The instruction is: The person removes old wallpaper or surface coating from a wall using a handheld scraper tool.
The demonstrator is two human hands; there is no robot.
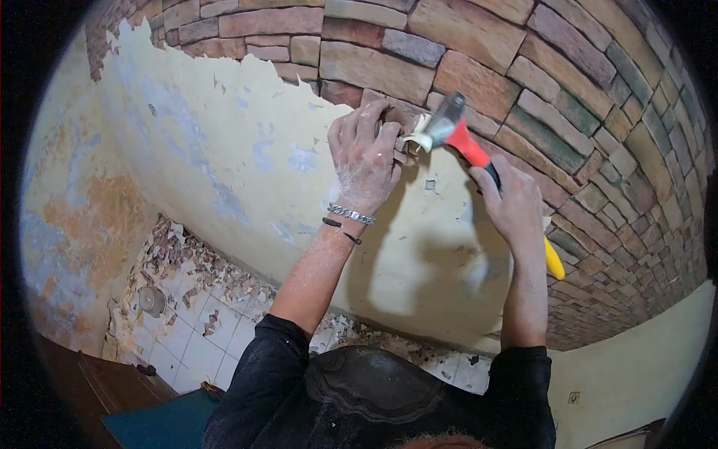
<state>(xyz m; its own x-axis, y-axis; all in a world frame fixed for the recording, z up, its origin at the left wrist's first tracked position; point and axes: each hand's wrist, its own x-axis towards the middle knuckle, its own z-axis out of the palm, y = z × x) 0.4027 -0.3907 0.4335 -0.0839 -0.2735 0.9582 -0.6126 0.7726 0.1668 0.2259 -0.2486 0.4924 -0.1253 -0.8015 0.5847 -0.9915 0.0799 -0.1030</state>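
The scraper is at two o'clock from the centre of the view, with its metal blade at a curled strip of the stone-pattern paper. The right hand is closed firmly around the handle. The left hand, at twelve o'clock, has its fingers bent beside the torn edge; whether they pinch paper, one cannot tell. A chain bracelet is around this wrist. Pale wall is toward ten o'clock. At eight o'clock, torn scraps lie on the white tiles.
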